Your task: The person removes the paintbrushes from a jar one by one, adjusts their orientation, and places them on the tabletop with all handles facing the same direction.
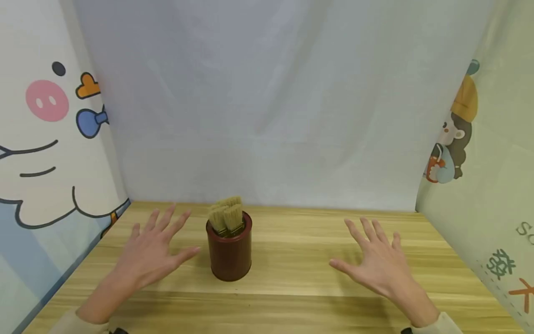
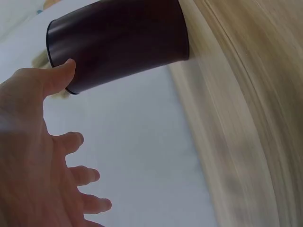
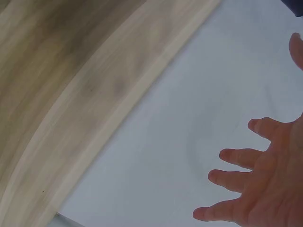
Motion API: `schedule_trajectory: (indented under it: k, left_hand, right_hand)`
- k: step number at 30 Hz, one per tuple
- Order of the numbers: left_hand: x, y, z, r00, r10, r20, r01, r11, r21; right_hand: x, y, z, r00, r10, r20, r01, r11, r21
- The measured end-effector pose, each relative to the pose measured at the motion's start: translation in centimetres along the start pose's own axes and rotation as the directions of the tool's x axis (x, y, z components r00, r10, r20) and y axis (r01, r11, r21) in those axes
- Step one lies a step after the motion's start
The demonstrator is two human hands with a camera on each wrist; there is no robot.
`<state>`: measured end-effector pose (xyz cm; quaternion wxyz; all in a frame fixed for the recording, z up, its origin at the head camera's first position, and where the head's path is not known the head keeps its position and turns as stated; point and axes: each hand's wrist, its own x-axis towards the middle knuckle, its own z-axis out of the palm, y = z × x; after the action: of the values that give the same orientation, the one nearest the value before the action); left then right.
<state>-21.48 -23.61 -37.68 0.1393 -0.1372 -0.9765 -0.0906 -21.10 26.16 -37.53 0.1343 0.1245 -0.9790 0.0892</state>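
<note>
A dark red cylindrical can (image 1: 230, 260) stands upright on the wooden table, left of the middle. Several brushes (image 1: 227, 215) stand in it with their pale bristles up; their handles are hidden inside. To the left of the can my left hand (image 1: 150, 253) is held above the table, fingers spread and holding nothing. Its thumb points at the can and overlaps the can's rim end in the left wrist view. My right hand (image 1: 379, 260) hovers well to the right of the can, fingers spread, also with nothing in it.
The wooden table (image 1: 292, 273) reaches back to a plain pale curtain (image 1: 271, 102). A printed cloth with a cartoon animal (image 1: 41, 185) hangs along the left side. Another printed cloth (image 1: 492, 195) with a cartoon figure borders the right side.
</note>
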Motion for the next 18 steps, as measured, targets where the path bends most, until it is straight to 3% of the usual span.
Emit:
schedule_trajectory:
  k: [9, 18]
  left_hand:
    - [-0.6, 2.0, -0.4, 0.997, 0.007, -0.076, -0.018, 0.989, -0.150]
    - [0.2, 3.3, 0.0, 0.988, -0.049, -0.144, -0.009, 0.927, -0.375]
  right_hand:
    - [0.2, -1.7, -0.2, 0.997, -0.057, -0.049, 0.059, 0.998, 0.038]
    - [0.9, -4.1, -0.1, 0.987, -0.126, -0.101, 0.141, 0.977, 0.162]
